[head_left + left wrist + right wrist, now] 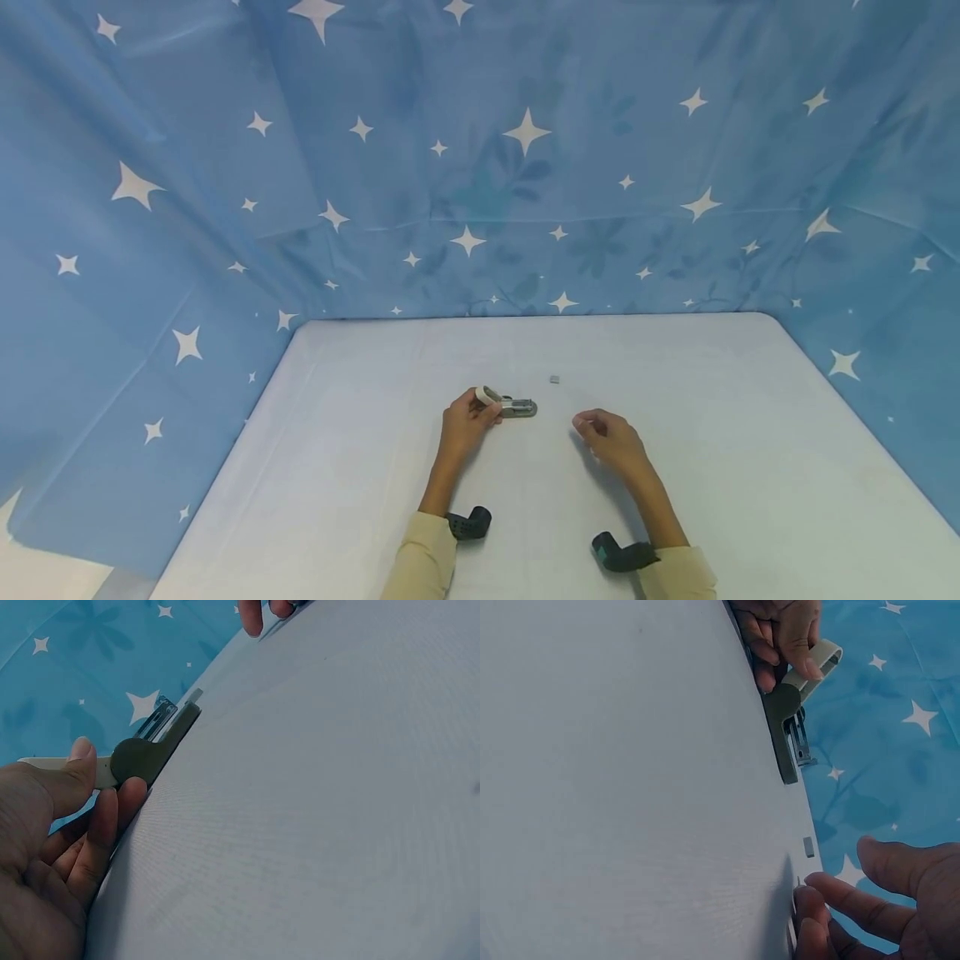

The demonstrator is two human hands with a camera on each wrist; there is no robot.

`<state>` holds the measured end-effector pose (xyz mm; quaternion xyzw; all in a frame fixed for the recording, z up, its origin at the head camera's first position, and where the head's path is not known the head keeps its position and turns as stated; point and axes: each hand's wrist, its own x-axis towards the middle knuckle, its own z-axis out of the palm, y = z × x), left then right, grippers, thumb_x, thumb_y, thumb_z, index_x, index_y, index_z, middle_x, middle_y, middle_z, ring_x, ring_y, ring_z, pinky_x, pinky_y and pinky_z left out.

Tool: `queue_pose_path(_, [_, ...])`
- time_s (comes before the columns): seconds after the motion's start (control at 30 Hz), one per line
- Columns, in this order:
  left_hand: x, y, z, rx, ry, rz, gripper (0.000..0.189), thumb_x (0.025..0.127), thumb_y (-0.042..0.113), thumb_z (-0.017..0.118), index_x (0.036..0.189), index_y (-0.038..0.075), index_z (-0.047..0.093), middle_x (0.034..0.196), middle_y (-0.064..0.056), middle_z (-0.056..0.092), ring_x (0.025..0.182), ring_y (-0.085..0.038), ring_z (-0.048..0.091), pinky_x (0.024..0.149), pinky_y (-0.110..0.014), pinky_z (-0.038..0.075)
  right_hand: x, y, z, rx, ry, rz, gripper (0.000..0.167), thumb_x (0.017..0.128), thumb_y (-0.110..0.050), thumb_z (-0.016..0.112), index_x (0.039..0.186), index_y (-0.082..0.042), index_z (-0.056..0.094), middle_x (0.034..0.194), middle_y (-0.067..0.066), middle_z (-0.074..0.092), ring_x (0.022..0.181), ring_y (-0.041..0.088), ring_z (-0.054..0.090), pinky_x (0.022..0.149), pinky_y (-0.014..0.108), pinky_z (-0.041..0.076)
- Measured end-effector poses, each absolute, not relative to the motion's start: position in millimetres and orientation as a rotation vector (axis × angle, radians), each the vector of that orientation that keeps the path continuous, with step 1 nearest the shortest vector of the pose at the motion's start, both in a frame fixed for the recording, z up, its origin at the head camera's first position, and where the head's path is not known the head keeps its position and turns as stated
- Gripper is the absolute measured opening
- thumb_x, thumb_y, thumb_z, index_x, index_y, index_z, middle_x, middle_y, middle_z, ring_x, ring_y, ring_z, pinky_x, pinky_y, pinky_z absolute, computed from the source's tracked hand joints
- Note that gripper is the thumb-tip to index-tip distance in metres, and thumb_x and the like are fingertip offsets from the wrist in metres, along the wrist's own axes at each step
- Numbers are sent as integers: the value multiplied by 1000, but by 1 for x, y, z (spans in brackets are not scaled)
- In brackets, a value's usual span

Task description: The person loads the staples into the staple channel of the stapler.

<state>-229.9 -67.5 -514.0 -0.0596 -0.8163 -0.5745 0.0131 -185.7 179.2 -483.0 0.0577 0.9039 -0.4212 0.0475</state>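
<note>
My left hand (467,423) grips an opened stapler (517,407), its thumb on the cream handle and fingers along the dark green base. The handle is swung back, so the metal staple channel (801,741) lies exposed, pointing right. My right hand (613,442) is over the table to the right of the stapler, its fingers loosely bent and the thumb apart from the index finger in the right wrist view. A small grey rectangular piece, like a short strip of staples (554,379), lies on the table beyond the stapler's front end.
The white-covered table (360,467) spreads around both hands. Behind it and along its sides hangs a blue curtain (480,183) with white stars. A dark wrist device (471,523) is on the left forearm, and another such device (622,553) on the right.
</note>
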Motion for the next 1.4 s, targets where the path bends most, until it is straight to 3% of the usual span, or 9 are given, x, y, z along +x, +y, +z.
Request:
queue_pose_path(0.27, [-230,-67,-515,-192,-2533,-1756,26,92,24,68,112,9,65,102,-9,75,78,-13,73,72,-20,54,-193,186,-483,200,2589,-1466,36,100,-28,55,120,2,60,100,16,68,83,17,65,69,29,56])
queue_pose_path(0.87, [-233,-65,-518,-150,-2572,-1709,27,92,31,68,114,15,65,104,-5,74,76,-8,70,72,-23,52,-244,189,-484,87,2380,-1638,41,101,-22,54,133,4,49,105,19,65,80,14,71,72,26,59])
queue_pose_path(1.07, [-231,-67,-519,-168,-2572,-1696,27,92,30,67,114,14,64,104,-6,74,77,-9,71,70,-22,52,-262,183,-490,104,2489,-1543,41,99,-21,57,133,1,50,100,17,66,75,13,71,71,25,57])
queue_pose_path(1.3, [-230,-66,-518,-182,-2562,-1704,26,93,28,66,115,13,64,106,-7,73,78,-10,71,67,-20,52,-277,174,-493,117,2722,-1304,37,93,-21,65,126,-4,58,102,16,64,79,17,65,80,36,48])
queue_pose_path(1.4, [-230,-65,-518,-184,-2559,-1697,27,93,29,66,115,13,64,104,-6,74,76,-9,70,65,-19,52,-281,174,-494,90,2752,-1276,34,92,-19,66,123,-5,60,96,13,64,76,18,63,76,34,47])
